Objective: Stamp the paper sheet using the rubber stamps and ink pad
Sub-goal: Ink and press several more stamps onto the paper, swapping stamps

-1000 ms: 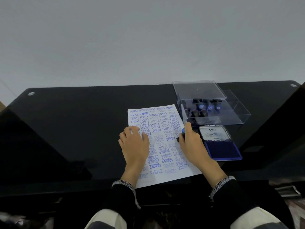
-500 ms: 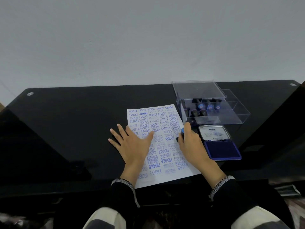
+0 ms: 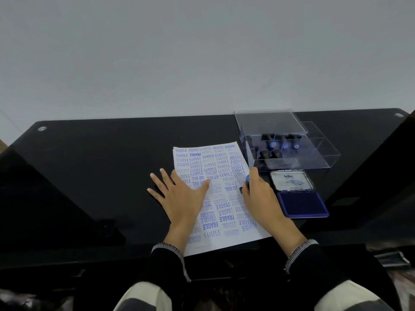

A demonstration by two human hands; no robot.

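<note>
A white paper sheet (image 3: pixel 221 167) covered in blue stamped words lies on the black table (image 3: pixel 101 164). My left hand (image 3: pixel 180 197) rests flat on the sheet's left edge, fingers spread. My right hand (image 3: pixel 258 194) grips a rubber stamp (image 3: pixel 247 179) with a blue top and presses it down at the sheet's right edge. An open ink pad (image 3: pixel 301 204) with a blue pad and silver lid lies just right of that hand.
A clear plastic box (image 3: pixel 314 158) with several more stamps stands behind the ink pad, its lid open. The wall rises behind the table. The table's front edge runs under my wrists.
My left hand has gone from curled fingers to flat and spread, sliding a little left on the sheet. My right hand stays on the stamp in the same place.
</note>
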